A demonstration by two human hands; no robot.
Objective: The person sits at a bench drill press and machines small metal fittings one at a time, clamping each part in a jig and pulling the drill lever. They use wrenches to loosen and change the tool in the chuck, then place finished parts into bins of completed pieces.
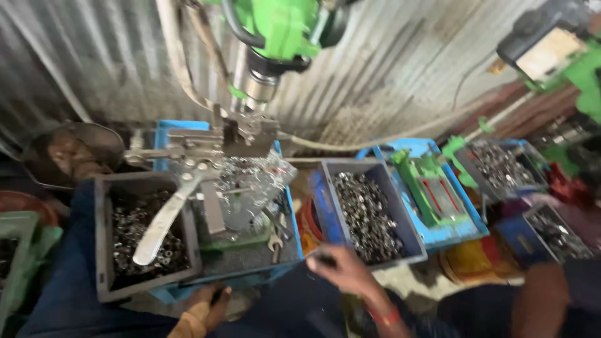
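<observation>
My right hand (343, 270) rests at the front corner of a grey bin (410, 247) full of small shiny metal rings (366, 216). Its fingers pinch a small dark part (325, 258). My left hand (206, 308) is low, just under the front edge of a blue tray (250, 270); its fingers are curled, and blur hides whether it holds anything. A green drill press (278, 28) hangs above a metal clamp jig (219, 143) with a long silver lever (164, 220).
A dark grey bin (101, 238) of rings stands at the left. To the right are a blue tray with a green fixture (432, 188), more ring bins (501, 166) and another person's arm (538, 303). Corrugated metal wall behind.
</observation>
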